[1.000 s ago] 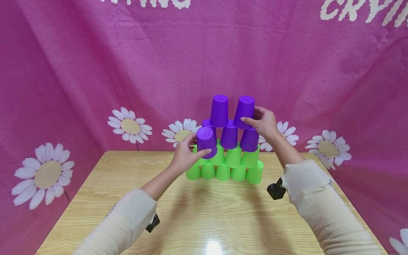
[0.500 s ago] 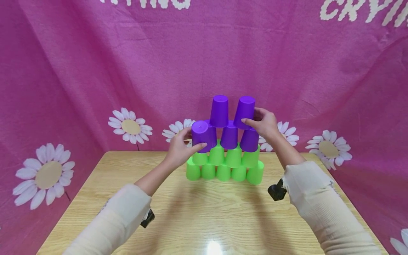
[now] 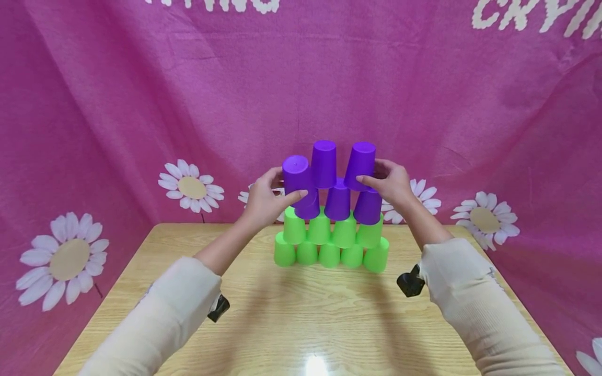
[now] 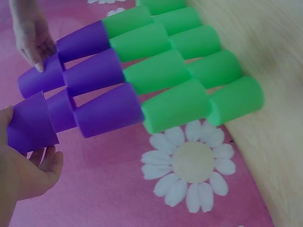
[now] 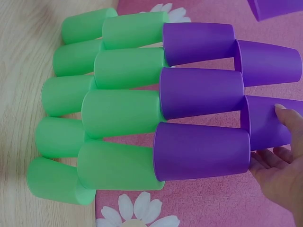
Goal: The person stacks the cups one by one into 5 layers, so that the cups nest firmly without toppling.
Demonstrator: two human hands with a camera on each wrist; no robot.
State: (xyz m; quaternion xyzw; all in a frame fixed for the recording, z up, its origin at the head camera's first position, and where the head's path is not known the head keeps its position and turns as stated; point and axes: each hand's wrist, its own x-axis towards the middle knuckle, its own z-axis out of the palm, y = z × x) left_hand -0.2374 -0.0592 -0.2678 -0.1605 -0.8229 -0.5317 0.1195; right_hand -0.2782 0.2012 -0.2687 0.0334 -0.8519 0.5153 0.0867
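Observation:
Upside-down plastic cups stand stacked as a pyramid. Its two lower rows are green cups (image 3: 345, 232); above them comes a row of three purple cups (image 3: 337, 202). My left hand (image 3: 264, 201) grips a loose purple cup (image 3: 296, 175), raised at the stack's upper left and partly covering the row's left cup in the head view. On the row above, a purple cup (image 3: 324, 166) stands by itself. To its right, my right hand (image 3: 394, 181) holds another purple cup (image 3: 361, 163) between thumb and fingers, seated across the two cups below it.
The stack stands near the back of a light wooden table (image 3: 320, 313). Close behind hangs a pink cloth (image 3: 301, 94) with printed daisies, and it also runs along both sides. Black wrist devices (image 3: 410, 282) hang below the sleeves.
My left hand first shifted left with its purple cup, then rose to about the level of the top row. My right hand keeps its grip in nearly the same place.

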